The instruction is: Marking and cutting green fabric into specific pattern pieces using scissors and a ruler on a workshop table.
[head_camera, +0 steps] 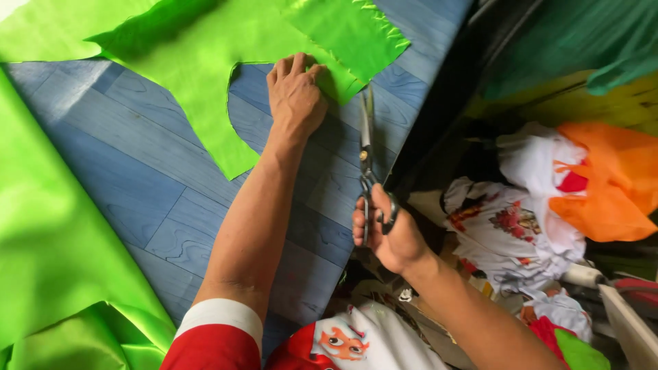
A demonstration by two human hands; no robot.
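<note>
Bright green satin fabric (199, 62) lies spread over a blue wood-grain table (137, 178). My left hand (295, 96) presses flat on the fabric near its cut edge, fingers together. My right hand (387, 233) grips the handles of long metal scissors (368, 154), whose blades point away from me and reach the lower edge of the green fabric just right of my left hand. A curved notch is cut out of the fabric to the left of my left hand.
More green fabric (55, 260) drapes over the table's left side. Beyond the table's right edge lies a pile of white printed cloth (510, 226), orange cloth (610, 185) and dark green fabric (576, 41). A printed garment (349, 342) sits at the bottom.
</note>
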